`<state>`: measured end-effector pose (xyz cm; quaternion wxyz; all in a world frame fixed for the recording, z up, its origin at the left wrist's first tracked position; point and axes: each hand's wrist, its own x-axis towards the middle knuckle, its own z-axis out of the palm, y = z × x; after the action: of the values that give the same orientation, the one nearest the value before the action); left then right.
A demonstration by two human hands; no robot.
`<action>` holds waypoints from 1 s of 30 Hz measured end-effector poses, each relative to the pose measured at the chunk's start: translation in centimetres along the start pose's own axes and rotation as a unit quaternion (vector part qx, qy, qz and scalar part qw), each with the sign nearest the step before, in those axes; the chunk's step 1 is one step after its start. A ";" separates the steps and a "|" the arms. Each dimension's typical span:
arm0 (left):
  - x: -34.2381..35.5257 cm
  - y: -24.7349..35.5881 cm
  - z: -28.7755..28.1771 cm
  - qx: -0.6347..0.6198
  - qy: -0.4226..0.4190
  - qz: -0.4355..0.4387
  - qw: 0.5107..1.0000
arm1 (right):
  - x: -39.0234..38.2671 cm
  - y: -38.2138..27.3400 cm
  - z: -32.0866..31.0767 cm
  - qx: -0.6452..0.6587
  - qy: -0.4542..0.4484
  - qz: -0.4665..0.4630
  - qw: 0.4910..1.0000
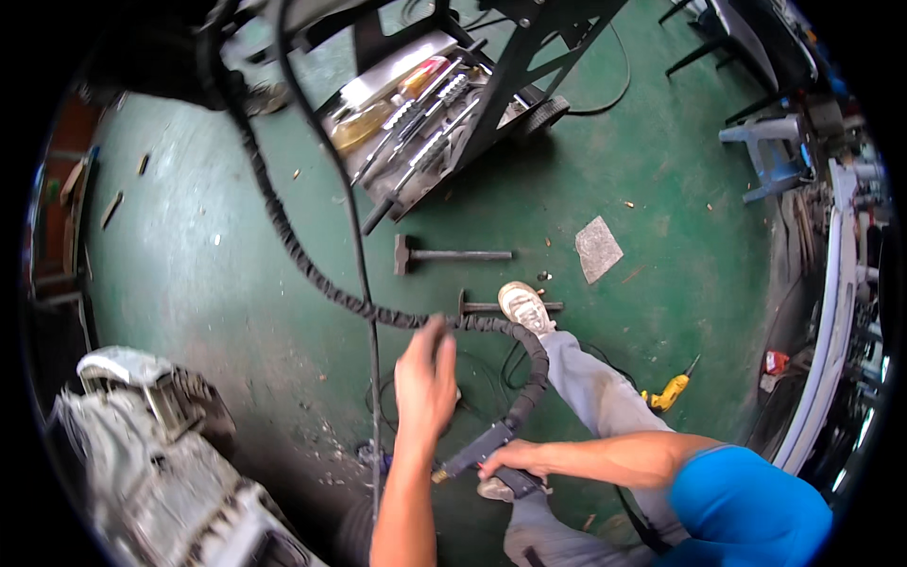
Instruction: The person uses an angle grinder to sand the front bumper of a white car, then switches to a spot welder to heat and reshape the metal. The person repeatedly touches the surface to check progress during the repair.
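My right hand (513,458) is closed round the grip of a dark grey pistol-shaped gun with a brass-coloured tip (479,450), which looks like a panel-pulling spot-weld gun. The tip points to the lower left. From its rear, a thick cable in a black wrinkled sleeve (326,291) bends up and runs to the upper left. My left hand (427,378) is raised in front of this cable, thumb and fingers slightly apart. Its fingertips overlap the sleeve and are a little blurred; whether they touch it I cannot tell. A thinner black cable (351,203) crosses behind the sleeved one.
A black cart (515,85) with rods and springs on its lower shelf stands ahead. Two hammers, a sledgehammer (463,255) and a smaller hammer (480,307), lie by my foot. A yellow drill (671,392) rests at right, a blue stool (767,156) beyond. Silvery vehicle part (156,454) at lower left.
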<state>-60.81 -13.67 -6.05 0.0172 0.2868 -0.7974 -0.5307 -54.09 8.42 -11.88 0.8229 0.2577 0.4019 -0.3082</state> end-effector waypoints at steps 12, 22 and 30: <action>42.0 -17.5 10.9 0.241 0.079 -0.031 0.967 | -5.1 -14.4 -1.7 0.281 -0.056 -0.065 0.956; 44.3 -8.7 12.8 0.382 0.125 -0.045 0.915 | -8.0 -18.5 -4.6 0.206 -0.114 -0.226 0.945; 32.9 -2.0 6.2 0.069 -0.082 -0.081 0.991 | -4.9 -16.7 -5.4 0.157 -0.072 -0.172 0.970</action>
<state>-89.45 -24.67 -19.58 -0.1113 0.3061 -0.8052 -0.4955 -71.13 2.18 -13.76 0.7337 0.2878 0.3267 -0.5216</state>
